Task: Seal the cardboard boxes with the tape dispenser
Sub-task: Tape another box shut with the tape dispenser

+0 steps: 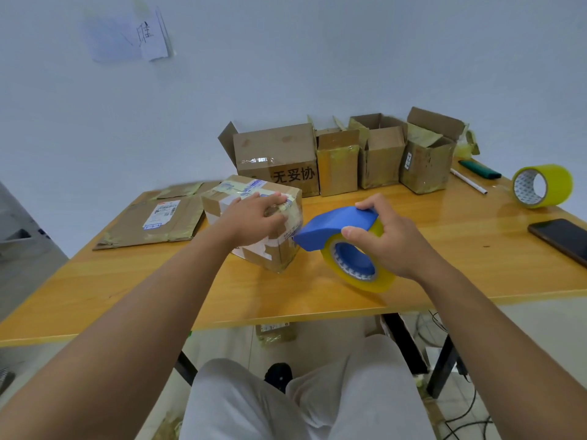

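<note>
One box (254,217) mid-seal under flat left hand (254,219); right hand (386,241) gripping dispenser (341,241); four open boxes (349,157) left.

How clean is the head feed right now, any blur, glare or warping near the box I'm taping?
Head view: left hand and the small box look slightly motion-smeared; the tape dispenser in the right hand is sharper; ceiling light glares on the table; wide-angle warping bends the table edges.

Light was bright, even and soft, with faint shadows. Glare sheened the glossy tabletop (444,217) at right. Wide-angle distortion bowed the edges; slight blur softened detail.
</note>
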`<state>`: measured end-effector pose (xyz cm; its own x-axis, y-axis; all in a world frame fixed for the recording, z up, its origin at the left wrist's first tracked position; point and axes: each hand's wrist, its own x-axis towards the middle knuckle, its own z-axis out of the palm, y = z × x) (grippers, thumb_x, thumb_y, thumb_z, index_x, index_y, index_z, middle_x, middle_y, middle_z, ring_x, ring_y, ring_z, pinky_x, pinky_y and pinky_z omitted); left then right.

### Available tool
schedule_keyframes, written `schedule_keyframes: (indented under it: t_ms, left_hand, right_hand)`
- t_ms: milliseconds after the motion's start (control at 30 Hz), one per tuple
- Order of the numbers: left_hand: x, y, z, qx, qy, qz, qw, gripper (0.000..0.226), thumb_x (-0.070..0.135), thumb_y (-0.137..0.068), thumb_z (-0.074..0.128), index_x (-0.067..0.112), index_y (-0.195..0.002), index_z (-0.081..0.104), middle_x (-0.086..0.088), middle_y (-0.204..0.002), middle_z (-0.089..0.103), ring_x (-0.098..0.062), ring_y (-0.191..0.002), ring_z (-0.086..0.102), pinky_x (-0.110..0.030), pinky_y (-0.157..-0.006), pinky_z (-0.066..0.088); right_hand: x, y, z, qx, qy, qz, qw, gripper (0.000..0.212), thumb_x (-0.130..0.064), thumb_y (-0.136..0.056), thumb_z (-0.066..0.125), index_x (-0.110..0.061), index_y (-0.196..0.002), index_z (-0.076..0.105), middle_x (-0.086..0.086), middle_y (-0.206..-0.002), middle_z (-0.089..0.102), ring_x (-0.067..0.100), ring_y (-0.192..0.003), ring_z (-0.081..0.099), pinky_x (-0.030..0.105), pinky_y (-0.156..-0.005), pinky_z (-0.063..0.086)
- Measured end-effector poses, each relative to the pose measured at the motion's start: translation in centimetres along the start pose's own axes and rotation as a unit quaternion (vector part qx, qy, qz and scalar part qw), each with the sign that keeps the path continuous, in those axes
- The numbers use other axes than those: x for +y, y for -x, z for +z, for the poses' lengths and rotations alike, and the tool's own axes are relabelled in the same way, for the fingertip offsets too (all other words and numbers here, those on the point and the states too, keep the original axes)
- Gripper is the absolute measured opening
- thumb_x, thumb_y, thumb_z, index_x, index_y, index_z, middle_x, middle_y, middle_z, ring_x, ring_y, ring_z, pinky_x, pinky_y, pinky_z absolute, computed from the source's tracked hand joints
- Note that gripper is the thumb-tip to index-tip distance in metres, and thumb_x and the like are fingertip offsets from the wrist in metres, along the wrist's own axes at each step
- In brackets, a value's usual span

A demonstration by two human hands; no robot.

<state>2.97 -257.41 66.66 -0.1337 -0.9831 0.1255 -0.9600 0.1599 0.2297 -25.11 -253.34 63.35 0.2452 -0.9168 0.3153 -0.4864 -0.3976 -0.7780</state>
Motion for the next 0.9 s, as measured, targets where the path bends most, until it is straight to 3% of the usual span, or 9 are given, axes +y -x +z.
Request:
schedule_keyframes:
  t_ms: [100,200,300,400,533,733,900]
  left_hand:
    - [1.4,-0.2,0.9,0.069,0.02,-0.036,0.997,0.059,0.074,-0.087,0.047,0.036,-0.131,0.055,0.002,-0.126,0.065,-0.021,-0.118,0.055,-0.053,-0.109,0.033]
    - [2.5,-0.5,2.8,0.163,-0.045,-0.025,0.985,0.045,0.062,-0.085,0.063,0.03,-0.115,0.056,0.007,-0.122,0.062,-0.021,-0.117,0.054,-0.059,-0.111,0.023]
    - [2.4,-0.8,3.7,0.197,-0.053,-0.011,0.979,0.036,0.05,-0.085,0.068,0.029,-0.111,0.054,0.007,-0.121,0.059,-0.023,-0.116,0.054,-0.062,-0.109,0.021]
    - [1.9,-1.0,3.7,0.194,-0.053,-0.011,0.979,0.037,0.049,-0.085,0.068,0.029,-0.113,0.054,0.007,-0.122,0.057,-0.024,-0.117,0.053,-0.064,-0.11,0.021]
    - [1.9,-0.9,3.8,0.187,-0.078,-0.012,0.979,0.048,0.053,-0.08,0.073,0.029,-0.116,0.052,0.006,-0.125,0.056,-0.024,-0.121,0.051,-0.064,-0.11,0.022]
    - [1.4,-0.5,2.8,0.155,-0.08,0.008,0.985,0.054,0.05,-0.084,0.07,0.031,-0.128,0.047,0.007,-0.132,0.054,-0.021,-0.123,0.049,-0.055,-0.108,0.026]
    - [-0.9,0.4,1.1,0.098,-0.117,0.063,0.986,0.08,0.039,-0.084,0.074,0.032,-0.15,0.03,0.004,-0.15,0.044,-0.022,-0.134,0.042,-0.046,-0.113,0.028]
  right_hand:
    - [-0.2,-1.3,1.0,-0.005,0.029,-0.001,1.0,0.037,-0.063,-0.085,0.059,-0.04,-0.108,0.041,-0.007,-0.092,0.056,0.014,-0.068,0.054,0.025,-0.054,0.039]
    - [-0.4,-2.4,1.5,-0.012,0.04,0.005,0.999,0.034,-0.059,-0.09,0.059,-0.034,-0.105,0.041,-0.004,-0.083,0.054,0.014,-0.063,0.049,0.025,-0.051,0.035]
    - [-1.0,-3.2,1.8,-0.001,0.035,0.012,0.999,0.034,-0.057,-0.089,0.059,-0.03,-0.101,0.043,-0.003,-0.077,0.053,0.013,-0.06,0.045,0.018,-0.046,0.033]
    - [-1.7,-3.8,1.8,0.014,0.039,0.022,0.999,0.039,-0.062,-0.085,0.059,-0.028,-0.097,0.045,-0.001,-0.079,0.057,0.014,-0.063,0.049,0.026,-0.05,0.036]
    - [-1.5,-3.6,2.8,-0.024,0.104,0.061,0.992,0.042,-0.062,-0.083,0.062,-0.026,-0.098,0.047,0.0,-0.079,0.056,0.017,-0.066,0.049,0.032,-0.053,0.036]
    - [1.0,-2.1,2.4,0.141,0.03,0.057,0.988,0.041,-0.065,-0.079,0.06,-0.036,-0.105,0.046,-0.016,-0.084,0.055,0.008,-0.07,0.056,0.028,-0.053,0.042]
    - [2.1,-1.9,3.1,0.222,-0.025,0.04,0.974,0.042,-0.056,-0.084,0.069,-0.04,-0.112,0.042,-0.017,-0.085,0.056,0.001,-0.072,0.059,0.016,-0.05,0.041]
